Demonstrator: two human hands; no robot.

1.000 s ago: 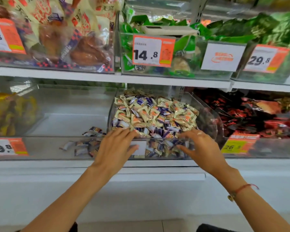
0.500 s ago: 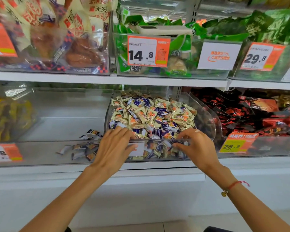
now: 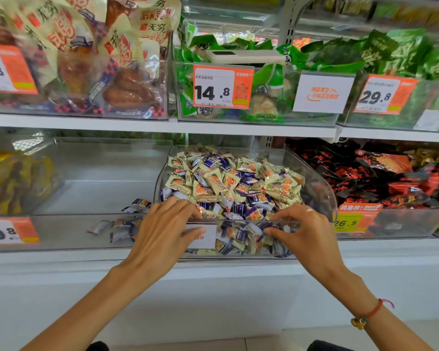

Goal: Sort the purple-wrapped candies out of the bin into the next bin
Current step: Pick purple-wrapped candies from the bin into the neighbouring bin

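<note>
Purple-wrapped candies (image 3: 241,207) lie mixed with cream-wrapped ones, heaped in the clear middle bin (image 3: 314,188) on the lower shelf, as your hands work its front edge. Your left hand (image 3: 162,234) rests on the rim, fingers loosely spread, thumb against the bin's face, holding nothing visible. Your right hand (image 3: 304,231) curls over the rim; whether it pinches a wrapper cannot be told. Picking looks barely begun: a few pieces (image 3: 122,224) lie in the near-empty bin (image 3: 99,188) to the left. Next, pinch one purple piece and carry it over the wall between. Cream wrappers crowd it. Price tags (image 3: 222,86) and snack bags (image 3: 127,79) fill the upper shelf.
</note>
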